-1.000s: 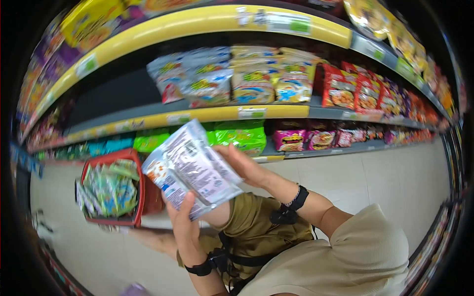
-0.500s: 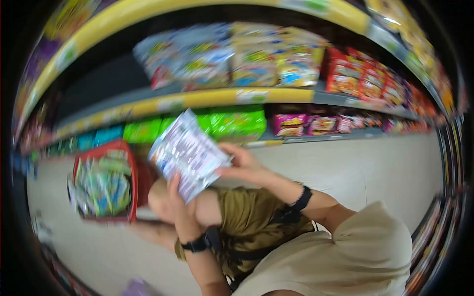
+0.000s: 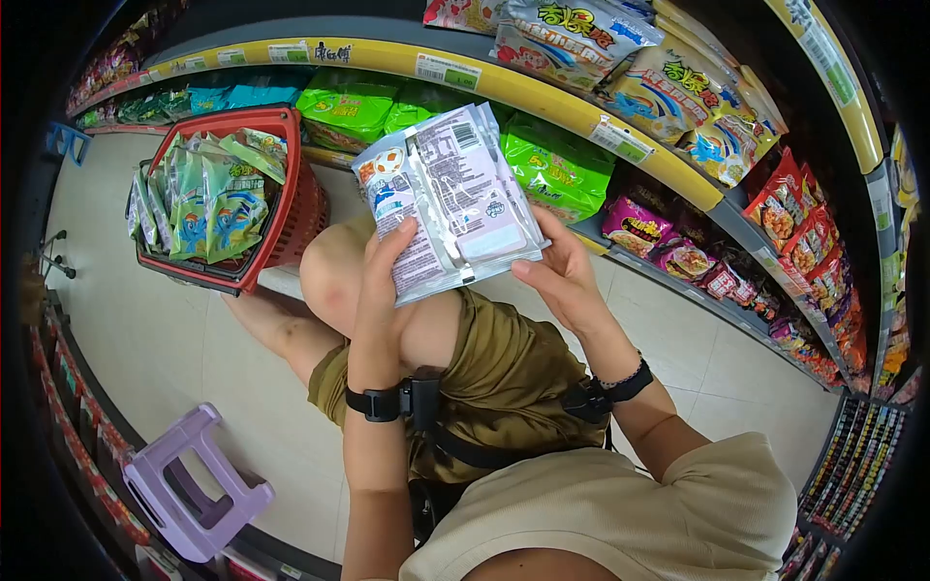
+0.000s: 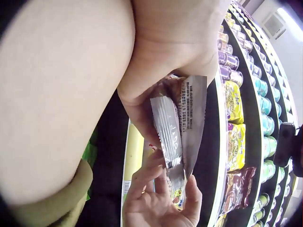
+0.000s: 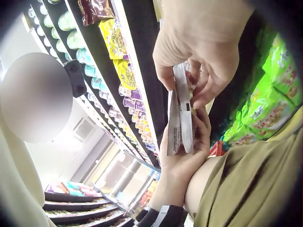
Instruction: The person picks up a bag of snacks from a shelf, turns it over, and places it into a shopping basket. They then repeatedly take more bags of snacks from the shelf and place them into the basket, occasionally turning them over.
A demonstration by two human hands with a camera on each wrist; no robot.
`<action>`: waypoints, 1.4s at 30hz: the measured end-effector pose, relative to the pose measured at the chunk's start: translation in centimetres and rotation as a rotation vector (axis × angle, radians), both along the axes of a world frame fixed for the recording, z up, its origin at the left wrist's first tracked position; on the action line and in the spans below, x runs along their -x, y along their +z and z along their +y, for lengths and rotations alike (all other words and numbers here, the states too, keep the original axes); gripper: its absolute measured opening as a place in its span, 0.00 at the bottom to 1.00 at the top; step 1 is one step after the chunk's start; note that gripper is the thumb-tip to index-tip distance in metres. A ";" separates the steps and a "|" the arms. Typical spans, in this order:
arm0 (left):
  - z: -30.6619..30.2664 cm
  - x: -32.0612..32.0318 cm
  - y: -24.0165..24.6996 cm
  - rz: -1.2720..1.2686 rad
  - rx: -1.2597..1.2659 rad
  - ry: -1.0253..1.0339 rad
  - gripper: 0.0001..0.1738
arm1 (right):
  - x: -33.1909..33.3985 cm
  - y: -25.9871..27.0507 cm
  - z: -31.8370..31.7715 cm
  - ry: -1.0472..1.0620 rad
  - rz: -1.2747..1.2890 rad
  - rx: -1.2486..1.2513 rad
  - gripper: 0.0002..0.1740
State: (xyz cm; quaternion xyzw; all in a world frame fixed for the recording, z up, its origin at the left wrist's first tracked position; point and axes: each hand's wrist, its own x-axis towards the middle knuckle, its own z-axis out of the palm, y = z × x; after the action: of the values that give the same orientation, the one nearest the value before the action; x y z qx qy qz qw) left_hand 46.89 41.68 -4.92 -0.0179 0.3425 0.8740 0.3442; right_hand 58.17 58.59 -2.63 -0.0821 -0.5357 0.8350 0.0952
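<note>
Both hands hold a pale lilac snack packet [image 3: 455, 198], its printed back with a barcode turned up toward the head camera. My left hand [image 3: 380, 281] grips the near left edge, thumb on the printed face and fingers hidden beneath. The right hand [image 3: 567, 276] pinches the lower right corner between thumb and fingers. In the left wrist view the packet's crimped silver seam [image 4: 168, 135] faces the camera, with the right hand [image 4: 161, 203] at its end. The right wrist view shows the packet [image 5: 181, 118] edge-on between the two hands.
A red basket [image 3: 291, 184] with several green packets stands left of the bent knee. Bright green noodle packs [image 3: 557, 169] fill the low shelf behind the held packet. Blue and yellow bags [image 3: 572, 44] sit above. A purple stool [image 3: 194, 484] stands on the floor at lower left.
The head view has turned, bringing the purple stool fully into sight and swinging the shelves. The packet stays in both hands, now more upright in view, with the right hand at its lower corner.
</note>
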 end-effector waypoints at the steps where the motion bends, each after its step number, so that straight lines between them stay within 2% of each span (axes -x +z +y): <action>1: 0.0 0.0 0.0 0.012 -0.016 -0.006 0.22 | 0.0 0.0 0.1 0.002 -0.002 0.001 0.36; 4: -0.1 0.1 -0.4 0.052 0.021 -0.025 0.23 | 0.0 -0.1 0.2 0.005 -0.020 0.029 0.37; 7: 0.0 -0.2 -0.6 0.086 0.025 0.008 0.25 | 0.0 -0.2 0.5 -0.015 0.028 -0.094 0.34; 9: -0.3 0.2 -0.9 0.096 0.014 -0.018 0.25 | 0.0 -0.1 0.8 0.031 0.038 0.070 0.30; 11: -0.5 0.4 -1.0 0.105 0.004 -0.049 0.25 | 0.0 -0.1 0.8 -0.005 -0.008 0.033 0.27; 14: -0.4 0.1 -0.7 0.138 -0.085 -0.036 0.23 | 0.0 0.2 0.7 -0.033 -0.056 0.038 0.23; 16: 0.0 -0.4 1.3 0.126 -0.229 0.062 0.20 | 0.1 0.3 0.8 -0.028 -0.055 0.083 0.21; 17: 0.2 -0.5 2.6 0.217 -0.425 0.002 0.16 | 0.2 0.3 0.9 -0.028 -0.048 0.110 0.21; 18: 0.5 -0.6 3.7 0.218 -0.425 -0.002 0.16 | 0.2 0.4 0.9 -0.028 -0.041 0.137 0.20; 20: 0.9 -1.0 5.0 -0.119 -0.095 0.279 0.13 | 0.2 0.7 0.9 -0.035 -0.038 0.144 0.20; 23: -0.1 -1.2 4.7 -0.013 -0.206 0.229 0.14 | 0.1 0.8 0.8 -0.034 -0.034 0.153 0.20; 27: -0.1 -1.6 5.5 -0.084 -0.178 0.286 0.15 | 0.2 1.0 0.6 -0.030 -0.024 0.142 0.20; 32: -1.4 -1.1 3.2 0.040 -0.308 0.168 0.16 | 0.2 1.0 0.4 -0.021 -0.015 0.127 0.20; 35: -1.8 -1.0 2.3 -0.046 -0.312 0.175 0.16 | 0.4 1.1 0.1 -0.010 -0.011 0.114 0.19; 40: -1.9 -1.2 2.6 0.016 -0.241 0.224 0.15 | 0.6 1.2 -0.4 0.008 -0.009 0.081 0.18; 42: -1.9 -0.8 1.8 0.030 -0.247 0.246 0.15 | 0.7 0.8 -0.7 -0.025 -0.049 -0.029 0.18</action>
State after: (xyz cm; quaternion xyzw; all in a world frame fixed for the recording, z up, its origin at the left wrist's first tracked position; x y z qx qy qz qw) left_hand 47.72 39.82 -3.11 -0.0040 0.2327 0.9452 0.2290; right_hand 57.50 57.85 -1.84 -0.1077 -0.5488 0.8236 0.0939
